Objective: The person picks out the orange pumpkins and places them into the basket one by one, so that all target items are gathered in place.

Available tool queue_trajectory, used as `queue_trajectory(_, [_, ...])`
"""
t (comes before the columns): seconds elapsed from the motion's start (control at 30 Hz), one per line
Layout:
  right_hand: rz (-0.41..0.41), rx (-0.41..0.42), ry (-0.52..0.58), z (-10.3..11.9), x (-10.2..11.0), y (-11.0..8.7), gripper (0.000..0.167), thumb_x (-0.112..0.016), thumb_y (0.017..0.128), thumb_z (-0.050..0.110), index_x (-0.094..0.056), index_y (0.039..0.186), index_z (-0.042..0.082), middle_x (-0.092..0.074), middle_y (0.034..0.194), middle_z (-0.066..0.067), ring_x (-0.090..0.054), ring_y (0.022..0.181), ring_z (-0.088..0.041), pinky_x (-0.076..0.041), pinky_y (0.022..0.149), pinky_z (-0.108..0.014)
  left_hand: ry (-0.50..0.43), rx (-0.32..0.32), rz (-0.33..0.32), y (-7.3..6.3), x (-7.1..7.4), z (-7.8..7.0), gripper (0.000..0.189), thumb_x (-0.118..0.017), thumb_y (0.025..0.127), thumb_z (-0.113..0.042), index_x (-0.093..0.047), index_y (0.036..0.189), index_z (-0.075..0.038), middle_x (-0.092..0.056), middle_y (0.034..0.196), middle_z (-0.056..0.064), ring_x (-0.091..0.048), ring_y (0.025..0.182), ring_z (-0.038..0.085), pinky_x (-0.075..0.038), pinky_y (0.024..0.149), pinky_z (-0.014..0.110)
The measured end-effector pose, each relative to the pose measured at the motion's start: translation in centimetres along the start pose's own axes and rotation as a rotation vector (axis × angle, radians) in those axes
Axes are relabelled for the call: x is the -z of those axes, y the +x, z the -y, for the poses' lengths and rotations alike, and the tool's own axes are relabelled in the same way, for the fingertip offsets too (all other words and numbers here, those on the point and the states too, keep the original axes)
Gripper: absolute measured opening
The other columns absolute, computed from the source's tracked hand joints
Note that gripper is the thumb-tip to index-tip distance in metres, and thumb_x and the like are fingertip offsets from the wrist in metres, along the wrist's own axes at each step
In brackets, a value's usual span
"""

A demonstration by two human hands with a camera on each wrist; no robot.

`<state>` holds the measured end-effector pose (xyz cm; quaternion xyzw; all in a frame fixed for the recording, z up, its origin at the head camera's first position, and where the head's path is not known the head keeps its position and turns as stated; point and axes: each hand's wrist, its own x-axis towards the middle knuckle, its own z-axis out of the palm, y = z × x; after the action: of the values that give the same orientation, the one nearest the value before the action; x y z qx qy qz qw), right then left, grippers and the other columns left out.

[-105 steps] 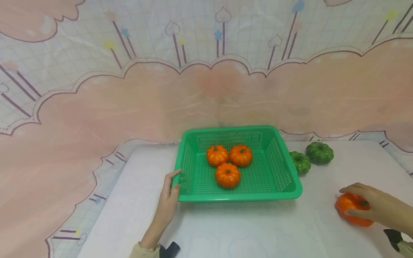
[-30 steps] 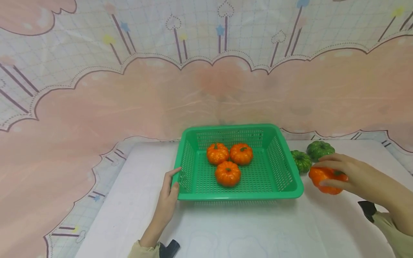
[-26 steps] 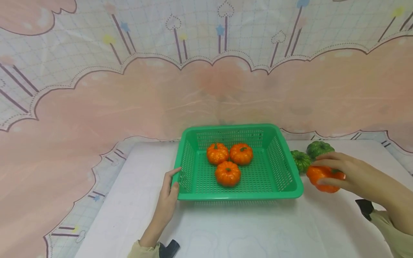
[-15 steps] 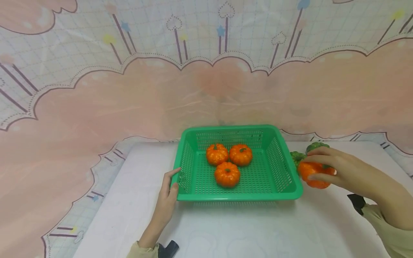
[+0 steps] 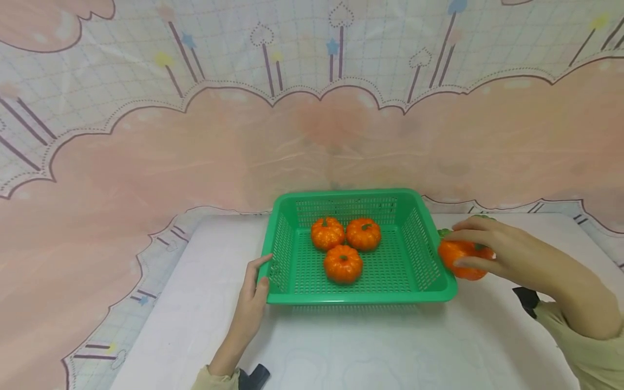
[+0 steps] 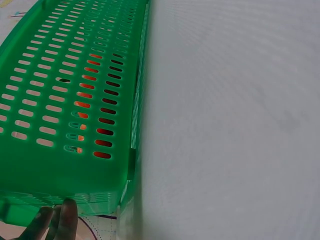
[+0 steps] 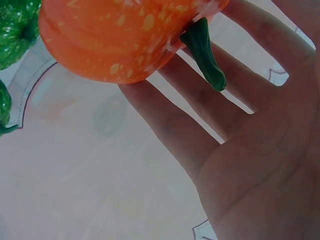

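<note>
In the head view my left hand (image 5: 251, 298) holds the left rim of a green plastic basket (image 5: 361, 297), thumb near the front corner. The left wrist view shows its fingers (image 6: 68, 220) at the basket's perforated wall. Three small orange pumpkins (image 5: 343, 264) sit inside, grouped left of centre. My right hand (image 5: 517, 260) grips another orange pumpkin (image 5: 449, 254) between thumb and fingers; it overlaps the basket's right rim in the head view. Its dark green stem (image 7: 205, 55) points towards the palm in the right wrist view.
Two green pumpkins lie right of the basket, mostly hidden behind my right hand; the right wrist view shows one green pumpkin (image 7: 17, 30) and an edge of the other. A white cloth (image 5: 341, 346) covers the table. A patterned pink curtain (image 5: 195, 151) hangs behind.
My right hand has taken the orange pumpkin from the right part of the table and carried it left and away from me to the basket's right rim. The left hand stays put.
</note>
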<state>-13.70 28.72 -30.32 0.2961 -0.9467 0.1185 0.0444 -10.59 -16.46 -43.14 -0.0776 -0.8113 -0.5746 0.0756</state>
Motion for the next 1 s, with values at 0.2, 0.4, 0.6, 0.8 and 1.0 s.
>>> queue_trajectory(0.2, [-0.001,-0.001,0.003,0.8,0.3,0.5,0.034,-0.076,0.086,0.035,-0.072,0.117,0.022,-0.061,0.126,-0.005,-0.062,0.107,-0.025,-0.059,0.081,-0.044,0.001,-0.008,-0.002,0.1,0.0,0.0,0.042,-0.028,0.107,-0.013,-0.033,0.149,-0.011,-0.021,0.162,0.018,-0.019,0.151,0.038,-0.024,0.119,0.048])
queue_trajectory(0.4, [0.005,0.025,0.026,1.6,0.5,1.3,0.033,-0.074,0.088,0.036,-0.072,0.117,0.021,-0.061,0.126,-0.004,-0.061,0.109,-0.025,-0.057,0.086,-0.047,0.0,-0.016,-0.001,0.1,0.0,0.1,0.042,-0.028,0.107,-0.013,-0.033,0.149,-0.011,-0.021,0.162,0.018,-0.018,0.151,0.039,-0.024,0.119,0.05])
queue_trajectory(0.6, [0.021,0.033,0.04,2.4,0.6,2.1,0.033,-0.073,0.089,0.036,-0.071,0.118,0.019,-0.061,0.128,-0.006,-0.059,0.114,-0.027,-0.054,0.092,-0.05,0.001,-0.007,-0.001,0.0,0.2,0.0,0.043,-0.028,0.107,-0.012,-0.032,0.15,-0.012,-0.02,0.162,0.019,-0.017,0.151,0.039,-0.022,0.119,0.053])
queue_trajectory(0.8, [0.015,0.064,0.044,2.9,0.4,3.0,0.033,-0.075,0.088,0.032,-0.071,0.118,0.019,-0.062,0.124,-0.003,-0.059,0.112,-0.026,-0.055,0.091,-0.049,0.005,-0.007,0.004,0.0,0.2,0.0,0.043,-0.028,0.107,-0.013,-0.032,0.15,-0.012,-0.02,0.162,0.018,-0.017,0.151,0.038,-0.023,0.119,0.052])
queue_trajectory(1.0, [0.001,0.099,0.05,3.2,0.1,3.6,0.032,-0.076,0.088,0.03,-0.071,0.117,0.019,-0.063,0.118,0.004,-0.059,0.108,-0.019,-0.057,0.088,-0.042,-0.001,-0.008,0.005,0.0,0.1,0.0,0.043,-0.028,0.107,-0.011,-0.032,0.15,-0.012,-0.019,0.162,0.018,-0.017,0.151,0.039,-0.023,0.119,0.051])
